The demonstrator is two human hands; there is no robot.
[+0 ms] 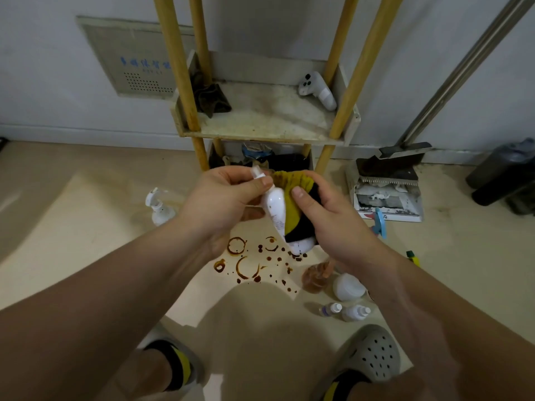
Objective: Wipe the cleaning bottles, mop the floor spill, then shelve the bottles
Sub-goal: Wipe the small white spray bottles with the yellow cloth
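My left hand grips the neck of a white bottle, held tilted above the floor. My right hand holds a yellow and black cloth wrapped around the bottle's side. Below them a brown spill of rings and drops marks the pale floor. A white spray bottle stands on the floor at the left. At the right of the spill are an amber bottle, a white round bottle and two small bottles.
A wooden-post shelf unit stands against the wall, with a dark rag and a white controller on its tray. A dustpan and broom sit at the right, a dark bin beyond. My feet in slippers are below.
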